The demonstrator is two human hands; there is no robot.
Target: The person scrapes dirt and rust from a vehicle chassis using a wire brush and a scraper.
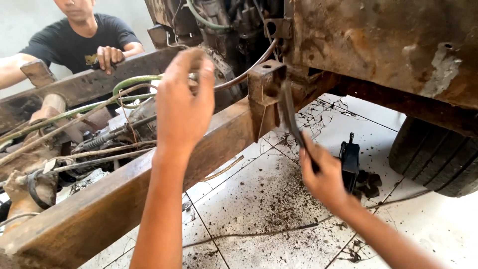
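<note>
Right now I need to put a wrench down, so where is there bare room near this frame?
The tiled floor is open between the rusty frame rail and the small black jack, though gritty with dirt. More bare tile lies at the lower right, below the tyre. Inside the rail it is crowded with hoses and cables.

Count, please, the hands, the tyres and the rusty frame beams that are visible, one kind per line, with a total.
Hands: 3, the left hand, the right hand on a dark tool, and the other person's hand
Tyres: 1
Rusty frame beams: 2
Total: 6
</note>
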